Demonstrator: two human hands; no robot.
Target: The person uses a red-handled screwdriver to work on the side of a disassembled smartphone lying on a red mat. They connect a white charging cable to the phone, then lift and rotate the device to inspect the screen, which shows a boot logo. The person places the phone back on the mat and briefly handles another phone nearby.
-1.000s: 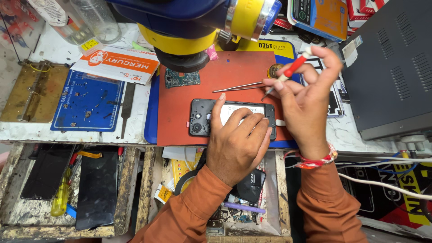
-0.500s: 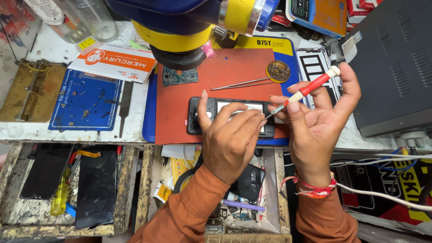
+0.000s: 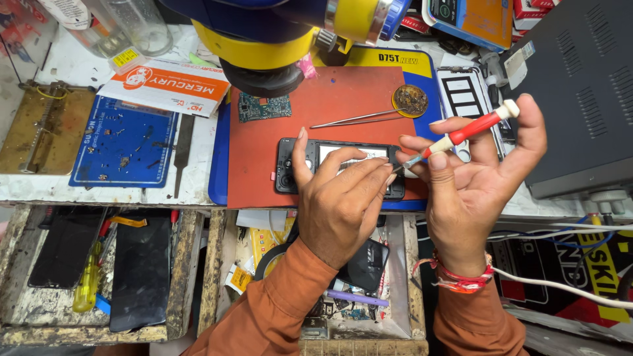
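Note:
An opened black phone (image 3: 297, 165) lies back-up on a red mat (image 3: 343, 105). My left hand (image 3: 339, 201) rests over its middle, thumb on the left part, fingertips near the right end. My right hand (image 3: 478, 184) holds a red-handled screwdriver (image 3: 471, 130) with a white cap, its tip pointing down-left toward the phone's right end beside my left fingertips. Metal tweezers (image 3: 356, 118) lie on the mat above the phone. A small green circuit board (image 3: 264, 107) sits at the mat's upper left.
A blue-and-yellow microscope head (image 3: 277, 33) hangs over the mat. A round tin of brass wool (image 3: 410, 100) sits at the mat's right. A blue screw mat (image 3: 125, 145), a dark grey box (image 3: 580, 92), and open drawers with phone screens (image 3: 138, 270) surround the work spot.
My right hand has come down and inward from the mat's upper right, bringing the screwdriver tip to the phone's right end. My left hand stayed on the phone, fingers stretching right.

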